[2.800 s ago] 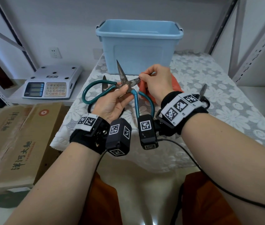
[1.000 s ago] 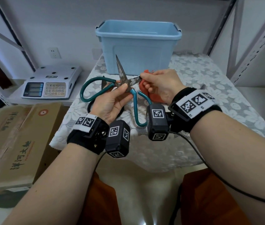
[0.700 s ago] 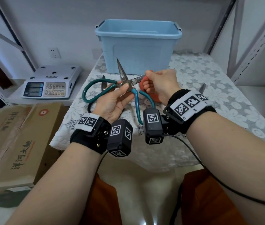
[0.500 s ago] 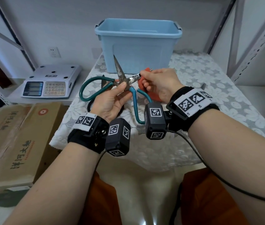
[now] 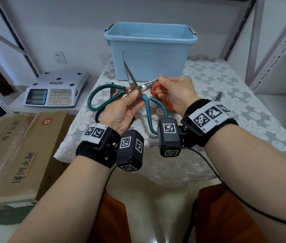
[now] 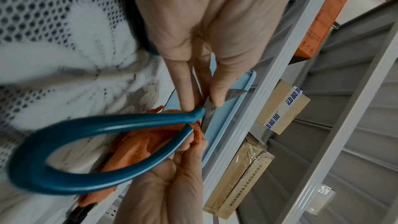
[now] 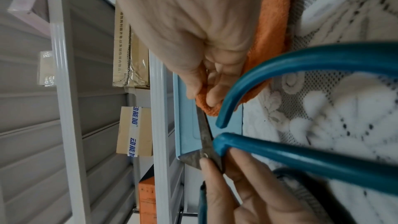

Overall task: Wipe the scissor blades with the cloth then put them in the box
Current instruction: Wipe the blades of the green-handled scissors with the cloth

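Large scissors (image 5: 133,85) with teal loop handles (image 5: 101,97) are held above the table, their stained blades spread apart. My left hand (image 5: 136,95) pinches them at the pivot, thumb on top. My right hand (image 5: 159,85) pinches an orange cloth (image 5: 154,90) around the right-pointing blade near its tip; the other blade points up. In the left wrist view, fingers (image 6: 217,91) press the metal by the handle (image 6: 96,134), with the cloth (image 6: 137,144) beyond. In the right wrist view, the cloth (image 7: 271,23) wraps the blade (image 7: 203,130). The light blue box (image 5: 149,50) stands open behind.
The lace-covered table (image 5: 226,120) also carries black-handled scissors (image 5: 111,88) under my left hand and another blade (image 5: 218,96) at the right. An electronic scale (image 5: 56,92) sits on a low shelf to the left, cardboard cartons (image 5: 16,151) below it. Metal shelving (image 5: 277,50) stands at the right.
My right hand has rubbed the cloth back and forth along the right-pointing blade and now sits near its tip. My left hand has kept its pinch at the pivot.
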